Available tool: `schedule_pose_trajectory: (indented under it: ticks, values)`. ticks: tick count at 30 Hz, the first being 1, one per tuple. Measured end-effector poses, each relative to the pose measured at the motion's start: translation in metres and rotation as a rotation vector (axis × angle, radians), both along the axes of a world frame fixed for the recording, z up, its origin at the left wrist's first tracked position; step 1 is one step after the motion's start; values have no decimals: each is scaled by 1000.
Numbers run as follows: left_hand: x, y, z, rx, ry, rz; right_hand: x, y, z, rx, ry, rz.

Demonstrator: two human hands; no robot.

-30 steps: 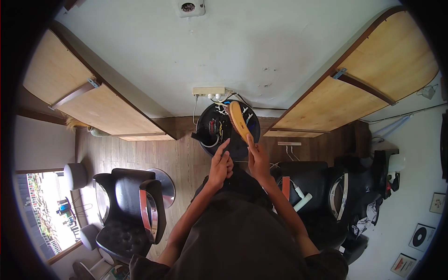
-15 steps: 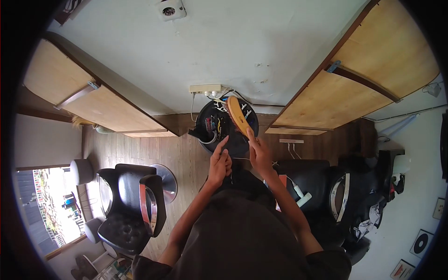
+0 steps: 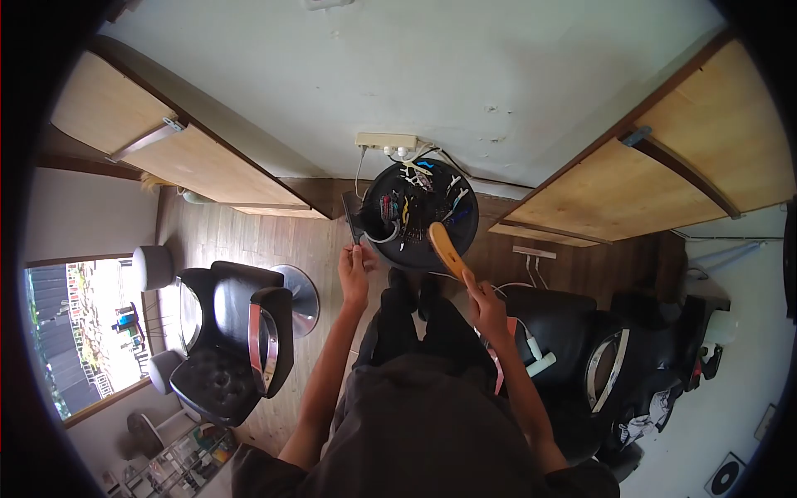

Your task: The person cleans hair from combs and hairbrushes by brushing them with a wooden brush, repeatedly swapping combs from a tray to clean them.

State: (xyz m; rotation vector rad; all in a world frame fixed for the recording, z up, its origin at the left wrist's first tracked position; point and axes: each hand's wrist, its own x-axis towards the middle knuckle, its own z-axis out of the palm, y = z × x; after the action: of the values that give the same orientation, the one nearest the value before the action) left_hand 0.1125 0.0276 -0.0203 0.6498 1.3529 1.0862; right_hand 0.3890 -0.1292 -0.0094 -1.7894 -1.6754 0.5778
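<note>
My right hand [image 3: 488, 311] grips the handle of a wooden hairbrush [image 3: 446, 249], which tilts up and left over the near right edge of a round black tray [image 3: 419, 258]. My left hand [image 3: 354, 274] is closed on the lower end of a flat black comb [image 3: 350, 214], held nearly upright at the tray's left side. Its teeth are too small to make out. Lying in the tray are several hair clips [image 3: 456, 197] in white and other colours. A grey curved band [image 3: 383, 236] sits at the tray's left, near the comb.
Behind the tray, a power strip [image 3: 386, 141] with plugs and cords is at the wall. Black salon chairs stand left [image 3: 222, 378] and right [image 3: 548, 319]; a pale corded appliance [image 3: 541, 363] lies on the right one. Wooden panels [image 3: 199, 158] flank the tray.
My left hand has moved left from in front of the tray and taken hold of the black comb. The hairbrush has come lower and nearer to me in my right hand. The view has shifted.
</note>
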Motion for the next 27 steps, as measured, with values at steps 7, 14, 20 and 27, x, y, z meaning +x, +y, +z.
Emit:
schedule_pose_trajectory:
  ticks: [7, 14, 20, 27]
  values:
    - [-30, 36, -110, 146, 591, -65, -9, -31, -40, -240, 107, -122]
    - [-34, 75, -182, 193, 704, -93, -38, -52, -94, -334, 169, -139]
    - [-27, 92, -256, 214, 510, -29, -64, -46, -131, -351, 225, -149]
    - [-10, 98, -265, 149, 765, -75, -69, -33, -161, -466, 265, -127]
